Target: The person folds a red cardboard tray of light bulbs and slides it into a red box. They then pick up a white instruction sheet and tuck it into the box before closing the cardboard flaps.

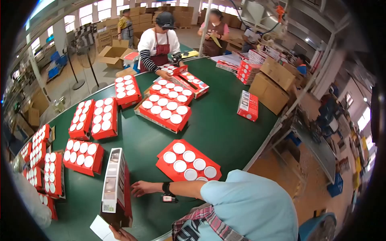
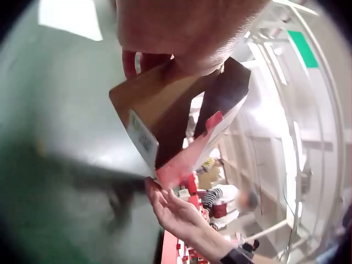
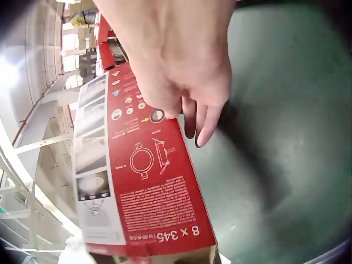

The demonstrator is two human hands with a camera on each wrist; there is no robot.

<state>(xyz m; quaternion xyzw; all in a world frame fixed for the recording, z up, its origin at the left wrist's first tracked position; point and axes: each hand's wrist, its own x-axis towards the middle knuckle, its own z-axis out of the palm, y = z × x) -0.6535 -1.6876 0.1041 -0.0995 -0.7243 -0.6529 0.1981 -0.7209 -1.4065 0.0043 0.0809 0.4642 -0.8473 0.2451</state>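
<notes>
A red-and-white cardboard box (image 1: 116, 184), printed with round lamp drawings and "8 x 345", stands tilted over the green table in the head view. Its near end gapes, showing brown inner card (image 2: 159, 104) in the left wrist view. My left hand (image 1: 122, 234) grips that end by the card edge, with some fingers hidden behind it. Beside the red side is my right hand (image 1: 141, 188), its fingers loosely extended. In the right wrist view the right hand (image 3: 181, 77) overlaps the box's edge, fingers hanging past the printed panel (image 3: 146, 165).
A white sheet (image 1: 105, 229) lies by the box. Red trays of white round discs (image 1: 189, 160) stand right of it, with several more (image 1: 83, 156) leftward and farther back. Across the table a person in an apron (image 1: 161, 48) handles similar trays. A red box (image 1: 247, 105) lies right.
</notes>
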